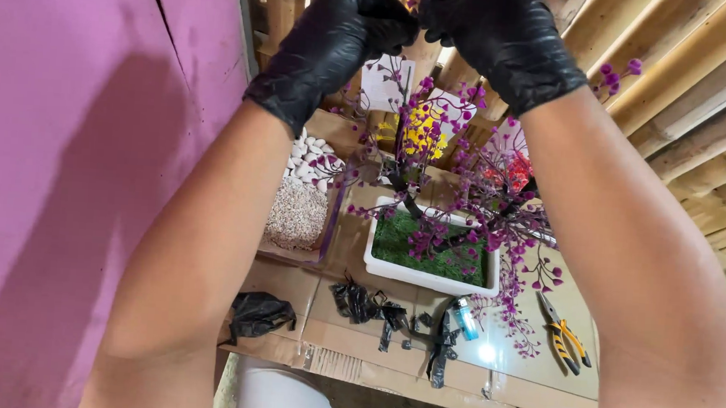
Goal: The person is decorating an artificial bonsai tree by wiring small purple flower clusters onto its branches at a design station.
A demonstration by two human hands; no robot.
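Both my hands wear black gloves and are raised at the top of the view. My left hand and my right hand meet with fingers pinched together on the top branch tips of a small artificial tree with purple bead blossoms. What exactly lies between the fingers is hidden by the gloves. The tree's dark trunk stands in a white rectangular pot filled with green moss-like turf, on a small cardboard-covered table below my arms.
Left of the pot a tray holds white pebbles and fine gravel. Black tape scraps, a blue lighter and yellow-handled pliers lie on the front of the table. A pink wall is at the left, wooden slats at the right.
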